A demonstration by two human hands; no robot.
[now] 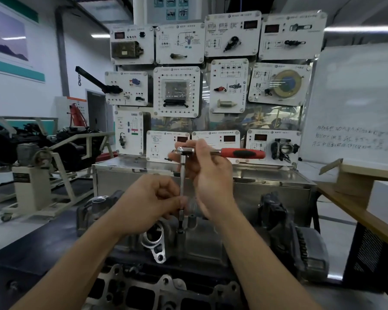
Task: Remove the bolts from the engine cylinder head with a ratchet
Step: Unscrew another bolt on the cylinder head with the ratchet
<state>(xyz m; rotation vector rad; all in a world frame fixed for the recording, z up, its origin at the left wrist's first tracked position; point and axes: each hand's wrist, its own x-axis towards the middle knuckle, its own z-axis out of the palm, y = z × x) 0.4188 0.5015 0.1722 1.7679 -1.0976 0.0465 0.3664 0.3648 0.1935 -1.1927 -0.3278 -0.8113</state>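
Your right hand (208,177) grips the ratchet (242,153) at its head, red handle pointing right, while your left hand (148,202) pinches the upright extension (182,175) low down, where its socket (181,217) meets the cylinder head (202,238) on the bench (31,253).

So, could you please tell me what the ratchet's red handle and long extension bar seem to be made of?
Red-and-black ratchet handle: probably matte rubber or plastic, little glare. Long silver extension bar: likely polished, chrome-plated steel, given its bright mirror-like sheen.
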